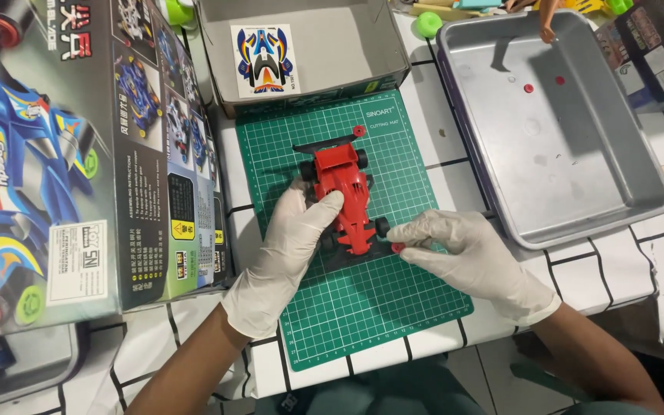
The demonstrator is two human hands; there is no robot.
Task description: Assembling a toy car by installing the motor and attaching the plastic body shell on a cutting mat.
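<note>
Nearby, metal tray (639, 184) flanks toy car (347, 192).

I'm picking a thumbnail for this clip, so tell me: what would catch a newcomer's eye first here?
The small red plastic toy race car at the middle of the green gridded cutting mat, held between two white-gloved hands: the left hand grips its side, the right hand pinches a small red wheel hub at its front. At the left lies the big colourful toy car box, at the right the grey metal tray.
</note>
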